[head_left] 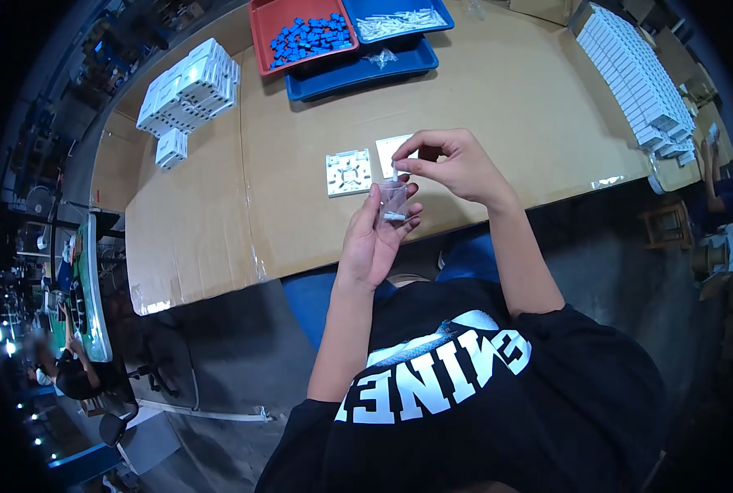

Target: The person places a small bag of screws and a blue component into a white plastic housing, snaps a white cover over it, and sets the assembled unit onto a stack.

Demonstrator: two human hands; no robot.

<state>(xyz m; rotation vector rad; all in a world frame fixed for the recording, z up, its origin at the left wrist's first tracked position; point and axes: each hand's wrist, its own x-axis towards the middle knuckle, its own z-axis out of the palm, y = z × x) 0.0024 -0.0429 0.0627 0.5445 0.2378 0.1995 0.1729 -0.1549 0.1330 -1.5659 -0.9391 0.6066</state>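
Observation:
My left hand point(374, 238) is wrapped round a small clear plastic bag point(394, 197) with a few small white pieces at its bottom. Just above the bag's opening, my right hand point(448, 164) pinches a small white piece point(396, 172). Behind my hands, a white square plate point(349, 172) with moulded shapes lies on the cardboard-covered table point(301, 230). Beside it is a flat white plate point(389, 151), partly hidden by my right hand.
A red tray point(261, 33) holds blue parts, and a blue tray point(443, 11) holds white sticks. Another blue tray point(325, 85) sits nearer. White units are stacked at left point(190, 90) and right point(633, 74). A person point(75, 370) is at far left, another point(729, 197) at far right.

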